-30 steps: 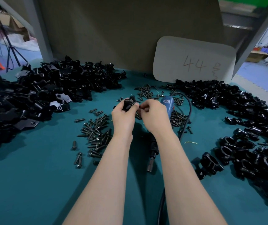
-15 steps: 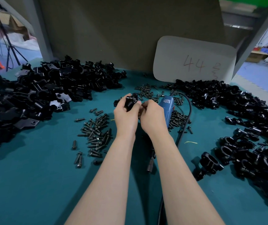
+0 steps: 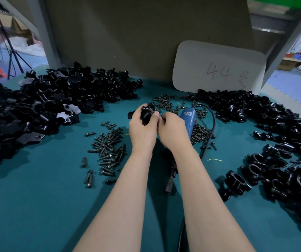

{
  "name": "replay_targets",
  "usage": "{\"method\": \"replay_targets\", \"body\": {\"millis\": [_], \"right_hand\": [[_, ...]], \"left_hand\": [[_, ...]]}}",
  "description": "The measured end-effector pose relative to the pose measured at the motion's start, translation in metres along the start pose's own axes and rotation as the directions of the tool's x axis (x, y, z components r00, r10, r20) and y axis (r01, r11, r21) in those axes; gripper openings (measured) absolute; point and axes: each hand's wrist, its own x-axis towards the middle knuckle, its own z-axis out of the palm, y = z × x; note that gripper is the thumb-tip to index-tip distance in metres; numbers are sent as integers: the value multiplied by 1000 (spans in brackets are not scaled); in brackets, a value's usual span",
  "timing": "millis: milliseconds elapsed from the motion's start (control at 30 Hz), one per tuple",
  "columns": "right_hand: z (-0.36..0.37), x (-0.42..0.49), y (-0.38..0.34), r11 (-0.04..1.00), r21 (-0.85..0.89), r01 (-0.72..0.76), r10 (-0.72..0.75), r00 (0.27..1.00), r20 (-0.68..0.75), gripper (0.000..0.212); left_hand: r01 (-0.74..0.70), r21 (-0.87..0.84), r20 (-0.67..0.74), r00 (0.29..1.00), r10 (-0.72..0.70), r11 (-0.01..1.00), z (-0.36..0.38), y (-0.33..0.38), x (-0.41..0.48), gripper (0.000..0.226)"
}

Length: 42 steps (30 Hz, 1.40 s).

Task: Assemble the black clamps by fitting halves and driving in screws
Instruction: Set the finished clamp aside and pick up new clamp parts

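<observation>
1. Two bare forearms reach in from 6 o'clock over the teal table mat (image 3: 37, 206).
2. Between the forearms lies the dark bit end of the blue electric screwdriver (image 3: 188, 115). Its blue body shows at 2 o'clock from the right hand, and its black cable (image 3: 212, 128) curves round at 3 o'clock.
3. Loose screws (image 3: 109, 148) lie scattered on the mat at 8 o'clock from the hands.
4. The left hand (image 3: 142, 128) holds a black clamp (image 3: 147, 113) above the mat near mid-frame. Fingers and thumb curl round it, and its top pokes out at 12 o'clock.
5. The right hand (image 3: 173, 131) sits just beside it at 3 o'clock. Its fingers curl toward the clamp and its fingertips meet by the left thumb. Whether they pinch anything is hidden, so I cannot tell its grip.
6. A heap of clamp halves (image 3: 46, 106) fills 9 to 11 o'clock, and a heap of assembled clamps (image 3: 282, 151) fills 1 to 4 o'clock.
7. More screws (image 3: 164, 102) lie at 12 o'clock just past the hands.
8. Farthest, at 1 o'clock, a white board (image 3: 219, 57) marked "44" leans upright.
</observation>
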Motion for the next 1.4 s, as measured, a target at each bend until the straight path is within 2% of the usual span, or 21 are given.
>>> {"method": "replay_targets", "body": {"millis": [200,333,400,467,533,633,767,900,967,1067,1167,1233,1300,1400], "right_hand": [[-3,-1,-1,995,-101,26,-25,1000,16,20],[-4,-2,1,995,-92,41,-39,999,28,28],[-10,0,2,995,-91,34,-31,999,34,24],[-21,4,7,986,-158,-58,57,998,-8,49],[-32,4,16,948,-230,-222,223,975,-23,74],[-34,-1,26,902,-258,-346,382,918,102,96],[-33,1,33,918,-156,-365,382,919,100,97],[-45,5,41,906,162,-391,389,920,44,74],[-55,4,43,825,414,-384,409,912,32,54],[-66,4,43,574,759,-309,408,911,62,19],[-70,4,43,265,937,-229,411,906,105,17],[-70,3,44,122,969,-217,408,900,150,18],[-69,0,47,67,969,-236,428,884,186,19],[-65,-3,52,111,947,-300,461,860,219,22]], "left_hand": [[2,35,-7,1000,-2,999,1,1,0,31],[75,-46,0,997,-75,996,-1,1,1,20],[137,-109,-21,990,-140,985,-3,2,2,8],[198,-204,-28,978,-208,959,-6,3,4,4],[256,-301,-9,962,-271,919,-10,4,6,7],[323,-369,17,940,-341,871,-13,5,8,11],[365,-345,38,926,-375,865,-12,4,8,9],[372,-319,30,923,-383,872,-11,3,11,19],[375,-332,39,922,-384,865,-12,1,12,10],[392,-384,85,916,-391,836,-13,1,13,6],[407,-438,121,910,-396,801,-15,0,13,6],[416,-461,129,905,-405,784,-16,0,14,6],[419,-470,122,903,-413,777,-16,1,14,5],[412,-462,95,904,-418,785,-17,1,16,5]]}}
